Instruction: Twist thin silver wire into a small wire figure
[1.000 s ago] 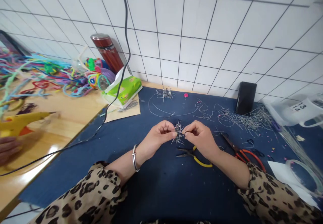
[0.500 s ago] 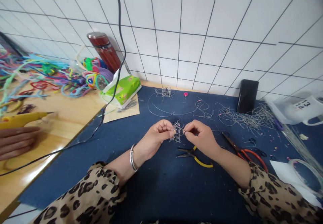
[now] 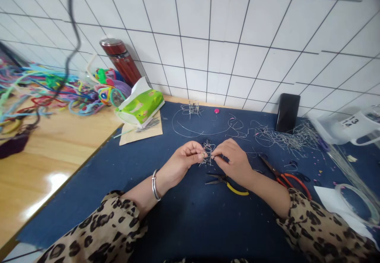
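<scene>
A small tangled piece of bent silver wire [image 3: 208,147], with dark bits among its strands, is held just above the dark blue mat [image 3: 181,215]. My left hand [image 3: 184,160] pinches it from the left between thumb and fingers; a silver bangle circles that wrist. From the right, my right hand [image 3: 233,160] closes thumb and fingertips at the wire piece's edge, and the fingers partly hide the spot. Just below my right hand lie pliers [image 3: 227,183] with a yellow handle. Red-handled scissors [image 3: 285,179] rest to the right of that forearm.
A second wire piece [image 3: 194,108] stands at the back near a pink button-like disc [image 3: 216,111]. Loose wires [image 3: 293,136] are heaped beside a black phone [image 3: 287,112]. Left are a green tissue pack [image 3: 141,106], a red flask [image 3: 121,59] and colourful pipe cleaners [image 3: 56,89].
My right hand has moved slightly left, its fingertips now against the wire piece. A co-worker's hand and a yellow glue gun have left the left side; the black cable has swung left.
</scene>
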{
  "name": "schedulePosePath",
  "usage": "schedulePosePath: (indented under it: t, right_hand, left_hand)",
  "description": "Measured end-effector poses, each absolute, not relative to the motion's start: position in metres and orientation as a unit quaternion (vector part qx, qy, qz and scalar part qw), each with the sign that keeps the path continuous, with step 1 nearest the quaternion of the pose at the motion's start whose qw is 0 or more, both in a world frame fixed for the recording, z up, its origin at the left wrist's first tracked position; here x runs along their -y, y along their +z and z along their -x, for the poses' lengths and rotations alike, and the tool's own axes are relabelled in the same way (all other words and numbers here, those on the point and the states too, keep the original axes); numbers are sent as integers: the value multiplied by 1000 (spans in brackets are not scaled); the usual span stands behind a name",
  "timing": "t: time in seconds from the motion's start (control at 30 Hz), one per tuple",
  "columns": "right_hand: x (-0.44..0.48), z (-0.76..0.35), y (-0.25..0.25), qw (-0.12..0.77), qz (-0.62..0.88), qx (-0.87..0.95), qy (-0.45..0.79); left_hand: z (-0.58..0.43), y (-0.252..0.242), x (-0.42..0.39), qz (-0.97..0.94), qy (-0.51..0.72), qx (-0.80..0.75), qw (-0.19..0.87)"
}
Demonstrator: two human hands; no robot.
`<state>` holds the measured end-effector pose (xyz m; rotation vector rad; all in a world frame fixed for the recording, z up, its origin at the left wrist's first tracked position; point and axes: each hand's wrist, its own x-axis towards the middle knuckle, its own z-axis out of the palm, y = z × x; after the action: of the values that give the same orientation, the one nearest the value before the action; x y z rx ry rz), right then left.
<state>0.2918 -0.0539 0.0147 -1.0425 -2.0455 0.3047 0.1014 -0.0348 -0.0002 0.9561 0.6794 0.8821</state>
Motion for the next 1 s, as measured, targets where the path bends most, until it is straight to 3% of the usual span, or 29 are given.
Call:
schedulePosePath:
  t: [0.57, 1.0]
  right_hand:
    - [47, -300, 5, 375, 394, 828, 136]
    - [42, -306, 4, 330, 324, 885, 55]
  left_hand:
    - [-97, -3, 30, -452, 397, -288, 744]
    - [-96, -4, 30, -470, 376, -284, 747]
